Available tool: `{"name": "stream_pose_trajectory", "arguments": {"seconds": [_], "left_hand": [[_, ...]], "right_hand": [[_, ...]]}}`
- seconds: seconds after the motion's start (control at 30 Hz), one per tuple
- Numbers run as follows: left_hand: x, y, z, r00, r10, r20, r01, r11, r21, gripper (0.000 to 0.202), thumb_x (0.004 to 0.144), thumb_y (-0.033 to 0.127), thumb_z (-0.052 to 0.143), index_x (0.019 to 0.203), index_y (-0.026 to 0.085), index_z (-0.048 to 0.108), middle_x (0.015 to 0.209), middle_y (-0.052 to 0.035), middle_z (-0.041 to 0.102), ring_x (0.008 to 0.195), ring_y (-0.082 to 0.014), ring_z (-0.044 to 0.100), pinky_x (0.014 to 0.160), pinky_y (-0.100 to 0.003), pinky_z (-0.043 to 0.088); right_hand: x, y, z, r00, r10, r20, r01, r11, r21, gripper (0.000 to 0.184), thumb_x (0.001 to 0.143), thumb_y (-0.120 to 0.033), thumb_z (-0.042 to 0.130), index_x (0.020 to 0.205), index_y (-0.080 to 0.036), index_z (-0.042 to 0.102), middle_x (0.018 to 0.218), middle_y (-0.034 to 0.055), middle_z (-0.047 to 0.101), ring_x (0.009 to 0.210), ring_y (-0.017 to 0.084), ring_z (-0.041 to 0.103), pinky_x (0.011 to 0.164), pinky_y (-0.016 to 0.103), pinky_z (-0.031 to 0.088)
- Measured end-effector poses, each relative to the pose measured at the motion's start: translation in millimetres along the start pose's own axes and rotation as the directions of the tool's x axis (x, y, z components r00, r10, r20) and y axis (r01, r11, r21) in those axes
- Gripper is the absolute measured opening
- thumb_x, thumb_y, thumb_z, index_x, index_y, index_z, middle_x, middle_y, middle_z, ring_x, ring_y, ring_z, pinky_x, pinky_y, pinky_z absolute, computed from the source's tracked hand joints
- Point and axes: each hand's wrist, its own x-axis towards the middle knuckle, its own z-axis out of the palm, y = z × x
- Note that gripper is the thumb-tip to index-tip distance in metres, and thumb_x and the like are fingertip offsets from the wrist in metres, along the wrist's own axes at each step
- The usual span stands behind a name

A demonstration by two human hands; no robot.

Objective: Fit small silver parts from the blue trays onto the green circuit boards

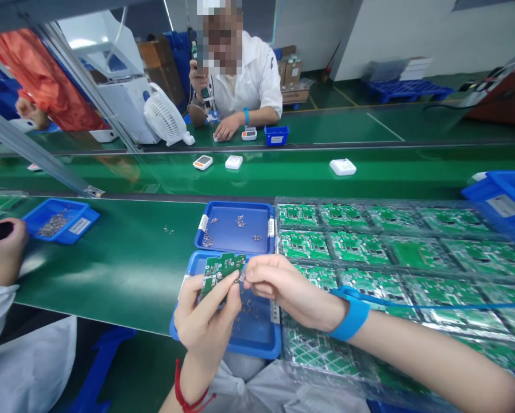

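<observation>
My left hand [209, 315] grips a green circuit board [223, 265] by its edges, tilted above the near blue tray [182, 330]. At the board's right edge, my right hand [274, 281] has thumb and forefinger pinched together. A small shiny metal piece [241, 277] shows by those fingertips, too small to name surely. Small metal parts [248, 310] lie scattered in the near tray. Behind it, the far blue tray [227, 238] holds several little piles of similar parts [240, 221]. A blue wrist strap [352, 314] with a cord circles my right wrist.
Clear plastic trays of green circuit boards [356, 249] cover the right side. A blue bin of metal parts [59, 223] stands left, near another person's hand [3, 252]. White devices [343, 167] lie on the green belt [283, 178]. Across it, a person in white [257, 74] holds a tool.
</observation>
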Motion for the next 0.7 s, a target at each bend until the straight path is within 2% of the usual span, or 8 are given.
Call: {"name": "stream_pose_trajectory", "arguments": {"seconds": [0.1, 0.23, 0.33, 0.57, 0.7], "left_hand": [[-0.9, -1.6, -2.0, 0.999, 0.035, 0.019, -0.035, 0.999, 0.003, 0.019, 0.085, 0.010, 0.068, 0.097, 0.024, 0.075, 0.089, 0.0000, 0.063, 0.074, -0.0090, 0.062, 0.068, -0.020, 0.050], [-2.2, -4.4, -5.5, 0.997, 0.065, 0.043, -0.066, 0.998, 0.009, 0.023, 0.085, 0.010, 0.068, 0.099, 0.026, 0.075, 0.090, -0.0005, 0.064, 0.073, -0.0096, 0.063, 0.067, -0.020, 0.051], [-2.5, -7.0, -7.4, 0.994, 0.085, 0.067, -0.085, 0.996, 0.006, 0.021, 0.085, 0.011, 0.069, 0.098, 0.026, 0.075, 0.090, -0.0004, 0.064, 0.072, -0.0090, 0.063, 0.065, -0.019, 0.051], [-0.5, -11.1, -8.4, 0.984, 0.142, 0.105, -0.140, 0.990, -0.030, 0.021, 0.085, 0.010, 0.068, 0.100, 0.024, 0.074, 0.092, -0.0008, 0.065, 0.075, -0.0093, 0.064, 0.068, -0.020, 0.052], [1.2, -11.4, -9.1, 0.974, 0.198, 0.108, -0.195, 0.980, -0.035, 0.020, 0.083, 0.008, 0.069, 0.097, 0.022, 0.074, 0.089, -0.0003, 0.065, 0.073, -0.0092, 0.064, 0.067, -0.019, 0.051]], "right_hand": [[-1.4, -2.9, -0.4, 0.996, 0.081, 0.048, -0.084, 0.995, 0.057, 0.015, 0.066, -0.025, 0.059, 0.054, -0.017, 0.054, 0.045, -0.0092, 0.032, 0.045, 0.005, 0.021, 0.048, 0.025, 0.014], [-4.3, -7.2, -0.7, 0.986, 0.154, 0.058, -0.157, 0.986, 0.048, 0.016, 0.069, -0.020, 0.055, 0.053, -0.017, 0.052, 0.045, -0.0090, 0.031, 0.045, 0.005, 0.019, 0.047, 0.025, 0.015], [-5.2, -9.7, -1.5, 0.985, 0.162, 0.064, -0.163, 0.986, 0.018, 0.014, 0.067, -0.020, 0.055, 0.053, -0.016, 0.054, 0.043, -0.0094, 0.031, 0.044, 0.004, 0.019, 0.046, 0.025, 0.014], [-5.0, -16.3, -5.9, 0.990, 0.137, 0.032, -0.130, 0.977, -0.166, 0.015, 0.063, -0.025, 0.058, 0.052, -0.015, 0.057, 0.045, -0.0080, 0.034, 0.045, 0.004, 0.023, 0.048, 0.024, 0.014], [-4.8, -15.0, -6.5, 0.982, 0.180, 0.056, -0.172, 0.977, -0.123, 0.015, 0.064, -0.021, 0.054, 0.050, -0.016, 0.053, 0.043, -0.0084, 0.032, 0.044, 0.003, 0.018, 0.045, 0.023, 0.012]]}}
